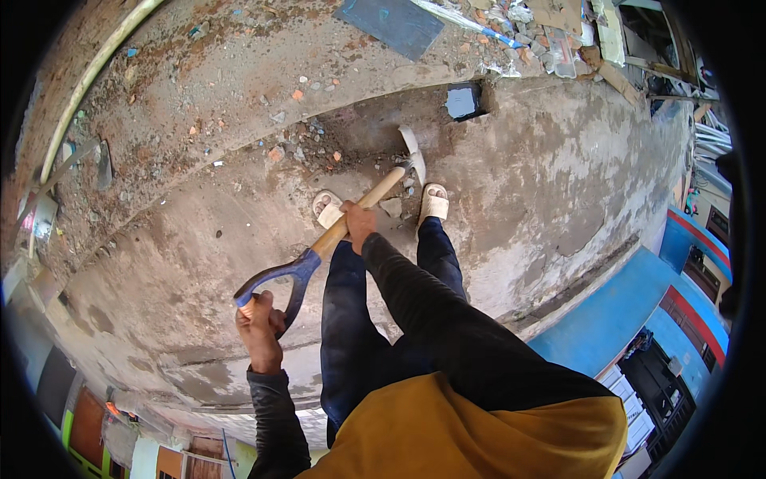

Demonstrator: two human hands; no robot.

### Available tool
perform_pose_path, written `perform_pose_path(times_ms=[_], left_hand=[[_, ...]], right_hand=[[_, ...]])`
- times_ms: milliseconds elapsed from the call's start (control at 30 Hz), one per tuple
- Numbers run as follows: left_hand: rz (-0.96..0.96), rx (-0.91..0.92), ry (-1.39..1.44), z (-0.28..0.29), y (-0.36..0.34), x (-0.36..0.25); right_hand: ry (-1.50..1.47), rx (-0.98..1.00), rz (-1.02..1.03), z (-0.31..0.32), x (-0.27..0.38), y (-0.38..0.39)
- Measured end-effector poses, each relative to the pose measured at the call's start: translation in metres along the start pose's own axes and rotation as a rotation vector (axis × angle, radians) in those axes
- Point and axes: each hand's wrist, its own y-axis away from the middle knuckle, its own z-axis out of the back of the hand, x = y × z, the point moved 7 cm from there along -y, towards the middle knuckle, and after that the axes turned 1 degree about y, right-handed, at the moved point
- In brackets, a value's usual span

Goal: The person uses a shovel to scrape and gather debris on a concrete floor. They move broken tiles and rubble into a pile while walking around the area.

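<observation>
Both my hands hold a shovel (384, 187) with a wooden shaft and a blue D-shaped handle. My left hand (260, 329) is closed around the handle's crossbar at the lower left. Partway down the shaft, my right hand (361, 226) wraps around the wood. The metal blade, seen nearly edge-on, is at the ground between and just beyond my sandalled feet, beside a shallow trough of dirt (367, 128). Small stones (391, 207) lie near the blade. Whether the blade carries any soil, I cannot tell.
A square hole (463, 102) opens at the trough's right end. Loose rubble (307, 144) lies left of the blade. Farther off are a dark flat sheet (391, 25), scattered debris (550, 48) and a long pale pipe (80, 92). A blue wall (594, 311) stands at right.
</observation>
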Motion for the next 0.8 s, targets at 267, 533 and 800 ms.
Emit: perform_pose_path(times_ms=[267,533,800], left_hand=[[-0.144,-0.077,-0.071,0.044,0.035,-0.068],[0.03,0.312,0.211,-0.146,-0.03,0.024],[-0.075,0.012,0.012,-0.011,-0.02,-0.041]], right_hand=[[-0.058,0.076,0.1,-0.053,-0.005,0.068],[0.211,-0.157,0.171,0.071,0.163,-0.058],[0.104,0.076,0.14,-0.065,0.056,-0.019]])
